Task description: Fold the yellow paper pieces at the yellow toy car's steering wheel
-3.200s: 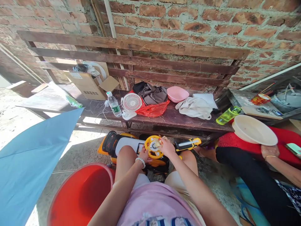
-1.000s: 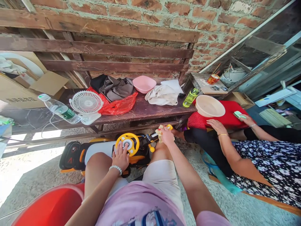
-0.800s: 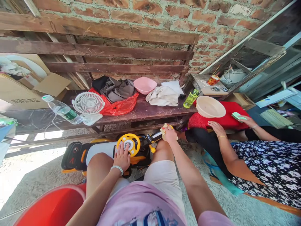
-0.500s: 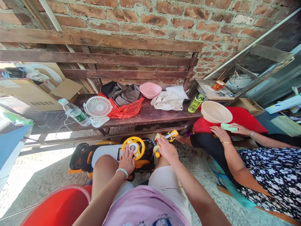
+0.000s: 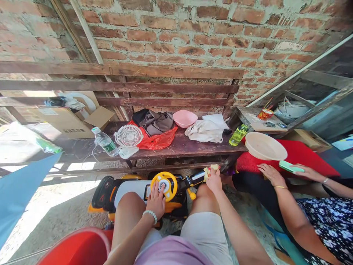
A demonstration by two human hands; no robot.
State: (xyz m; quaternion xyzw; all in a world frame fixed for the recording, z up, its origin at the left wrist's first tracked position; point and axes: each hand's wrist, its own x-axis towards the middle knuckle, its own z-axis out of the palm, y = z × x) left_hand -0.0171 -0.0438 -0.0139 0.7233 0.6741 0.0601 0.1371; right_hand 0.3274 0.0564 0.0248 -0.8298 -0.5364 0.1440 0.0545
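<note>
A yellow, black and white ride-on toy car [image 5: 129, 187] stands on the ground between my knees. My left hand [image 5: 156, 200] rests with flat fingers on its yellow steering wheel [image 5: 164, 182]. My right hand [image 5: 213, 179] is closed on a pale yellow cloth [image 5: 209, 170], pressed against the end of the car's black and yellow bar [image 5: 196, 177].
A dark wooden bench [image 5: 190, 147] stands against the brick wall with a small white fan [image 5: 128, 137], water bottle [image 5: 104, 141], red bag [image 5: 158, 140], pink bowl [image 5: 184, 118] and cardboard box [image 5: 66, 119]. Another person [image 5: 300, 213] sits at right. A red tub [image 5: 79, 248] is low left.
The view tilted up and shifted. My right hand with the cloth slid back out along the bar to its end. My left hand stayed on the steering wheel.
</note>
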